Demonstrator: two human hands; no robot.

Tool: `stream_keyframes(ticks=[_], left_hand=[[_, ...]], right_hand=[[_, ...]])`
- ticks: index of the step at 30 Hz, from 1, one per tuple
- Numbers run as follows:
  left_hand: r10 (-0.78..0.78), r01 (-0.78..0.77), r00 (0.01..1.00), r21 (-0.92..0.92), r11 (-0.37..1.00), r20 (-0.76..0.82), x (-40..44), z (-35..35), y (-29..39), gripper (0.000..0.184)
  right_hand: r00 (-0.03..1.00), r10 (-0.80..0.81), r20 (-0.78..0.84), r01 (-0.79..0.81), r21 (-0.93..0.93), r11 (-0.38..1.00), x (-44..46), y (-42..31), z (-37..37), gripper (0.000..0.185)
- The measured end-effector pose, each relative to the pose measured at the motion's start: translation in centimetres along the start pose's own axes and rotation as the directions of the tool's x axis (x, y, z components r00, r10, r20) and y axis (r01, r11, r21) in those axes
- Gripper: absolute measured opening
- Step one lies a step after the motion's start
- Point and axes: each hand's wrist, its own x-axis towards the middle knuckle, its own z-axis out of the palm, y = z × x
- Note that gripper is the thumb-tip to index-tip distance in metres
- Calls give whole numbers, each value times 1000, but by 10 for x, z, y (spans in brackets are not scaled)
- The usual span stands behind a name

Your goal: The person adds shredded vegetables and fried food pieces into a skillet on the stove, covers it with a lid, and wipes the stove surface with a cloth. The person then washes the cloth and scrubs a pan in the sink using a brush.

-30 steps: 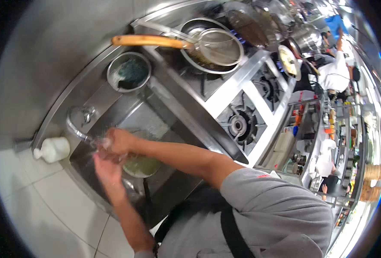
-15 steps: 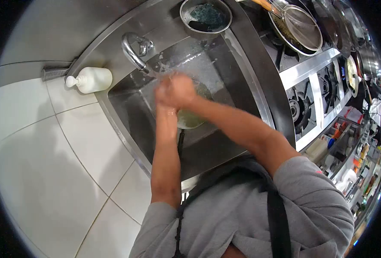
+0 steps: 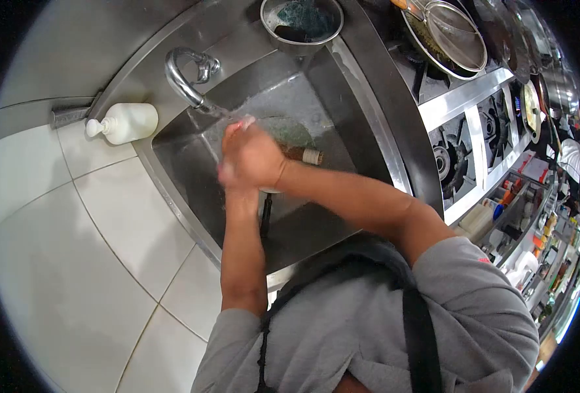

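Note:
My right hand (image 3: 258, 157) is clasped over my left hand (image 3: 228, 171) just below the faucet spout, with water running onto them. Motion smears the fingers of both, and the right hand covers much of the left. Something whitish, foam or water, shows at their upper edge; I cannot make out any object between them. Below them in the metal sink (image 3: 192, 171) lie a round greenish thing (image 3: 293, 131), partly hidden, a brown piece with a pale banded end (image 3: 312, 156), and a black handle (image 3: 266, 216). The curved faucet (image 3: 184, 84) stands at the upper left.
A white pump bottle (image 3: 131, 123) stands left of the sink. At the sink's far edge sits a metal bowl (image 3: 301, 44) with a dark green scouring pad and a black item. To the right, a stove (image 3: 472, 164) carries a pan with a strainer (image 3: 457, 36).
My clasped hands have shifted slightly left and stay under the faucet. The brown piece with the banded end has come into sight beside them. The whole view has shifted a little.

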Motion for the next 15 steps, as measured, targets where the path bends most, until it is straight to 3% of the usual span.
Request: stream_keyframes(ticks=[1, 2, 3, 4, 5, 6, 7, 8, 11, 12, 15], left_hand=[[-4, 5, 995, 14, 1000, -96, 0, 10, 2, 26], [-6, 16, 987, 60, 998, -158, 0, 14, 3, 25], [-6, 30, 979, 116, 993, -204, -1, 17, 4, 24], [-35, 92, 968, 220, 971, -249, -3, 13, 6, 26], [261, -172, 964, 657, 734, -39, -5, 10, 6, 29], [409, -405, 870, 873, 272, 276, -8, 8, 3, 33], [362, -534, 714, 801, -270, 599, -10, 11, 2, 37], [295, -369, 738, 729, -577, 607, -23, 15, 2, 36], [344, -542, 768, 834, -101, 541, -21, 3, 1, 31], [360, -533, 752, 831, -159, 552, -21, 0, 0, 30], [383, -466, 805, 882, -64, 453, -27, 15, 3, 27]], right_hand=[[998, 61, 6, -61, 30, 998, 6, 15, 8, 30], [937, 340, 86, -338, -31, 941, 18, 27, -1, 33], [784, 588, 198, -620, 221, 753, 26, 47, -1, 35], [567, 736, 371, -812, 403, 423, 33, 70, 2, 37], [324, 753, 573, -878, 479, 13, 36, 78, -1, 39], [275, 595, 755, -822, 506, -261, 28, 77, -2, 41], [266, 386, 883, -730, 446, -517, 23, 68, -12, 43], [294, 151, 944, -613, 307, -728, 22, 63, -16, 46], [354, -14, 935, -602, 216, -768, 7, 55, 1, 46], [183, 157, 971, -628, 238, -741, -2, 47, 1, 40], [157, 213, 964, -648, 263, -715, 1, 29, -17, 33]])
